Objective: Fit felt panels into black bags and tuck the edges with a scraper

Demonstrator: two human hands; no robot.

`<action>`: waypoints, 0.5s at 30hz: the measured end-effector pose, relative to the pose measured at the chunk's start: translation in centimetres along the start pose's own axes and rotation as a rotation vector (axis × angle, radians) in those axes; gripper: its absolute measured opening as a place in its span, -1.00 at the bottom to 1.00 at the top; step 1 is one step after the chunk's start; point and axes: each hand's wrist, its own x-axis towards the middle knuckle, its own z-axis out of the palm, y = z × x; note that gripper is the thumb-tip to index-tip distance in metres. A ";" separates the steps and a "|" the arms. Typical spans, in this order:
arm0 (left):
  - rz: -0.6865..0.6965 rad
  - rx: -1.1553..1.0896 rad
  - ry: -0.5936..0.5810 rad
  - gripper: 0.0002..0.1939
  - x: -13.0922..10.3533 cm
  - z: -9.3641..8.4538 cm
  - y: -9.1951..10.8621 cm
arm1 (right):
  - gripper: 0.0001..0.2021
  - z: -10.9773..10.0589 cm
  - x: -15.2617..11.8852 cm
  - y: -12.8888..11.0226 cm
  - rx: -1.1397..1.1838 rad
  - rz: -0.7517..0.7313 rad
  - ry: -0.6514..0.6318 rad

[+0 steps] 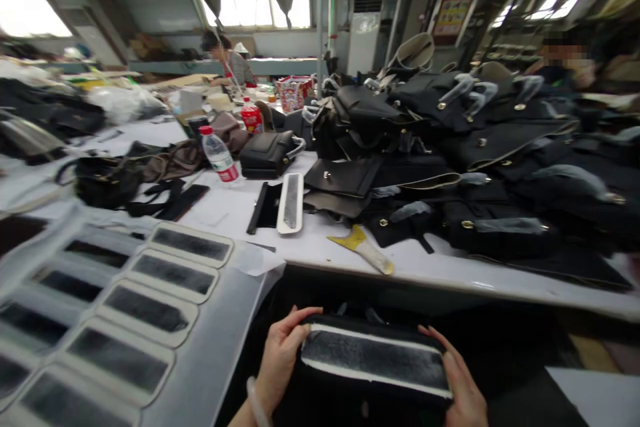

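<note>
Between my two hands is a black bag [340,407], turned so that one long side faces up. On that side lies a dark rectangular panel [375,355] with off-white edges. My left hand [286,350] grips the bag's left end, thumb on top near the panel's corner. At the right end my right hand [463,377] is closed round the bag, its fingertips at the upper edge. The bag's lower part fades into the dark below the table edge.
Pale-rimmed dark panels [147,313] lie in rows on a sheet at left. Ahead on the white table are a yellow-ended tool [363,248], a single panel [291,203], a water bottle [219,157] and piled black bags [365,107]. Two people work farther back.
</note>
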 end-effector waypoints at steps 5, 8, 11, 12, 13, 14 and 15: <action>-0.076 -0.030 -0.178 -0.57 1.1 -0.7 -0.1 | -0.53 0.3 0.1 -2.1 0.134 0.093 -0.127; -0.063 0.061 -0.203 -0.54 1.8 -0.6 -0.1 | -0.52 0.3 0.7 -3.1 0.093 0.146 -0.155; -0.048 0.099 -0.206 -0.54 2.1 -0.2 -0.4 | -0.52 0.4 1.1 -3.1 0.055 0.163 -0.154; -0.039 0.098 -0.199 -0.54 2.0 -0.1 -0.5 | -0.52 0.4 1.1 -3.0 0.050 0.168 -0.149; -0.028 0.099 -0.187 -0.54 2.0 -0.1 -0.7 | -0.52 0.4 1.1 -2.8 0.044 0.170 -0.141; -0.018 0.104 -0.176 -0.55 1.9 -0.1 -0.9 | -0.52 0.5 1.1 -2.7 0.034 0.168 -0.128; -0.014 0.106 -0.175 -0.56 1.9 0.0 -1.1 | -0.51 0.5 1.1 -2.7 0.019 0.162 -0.111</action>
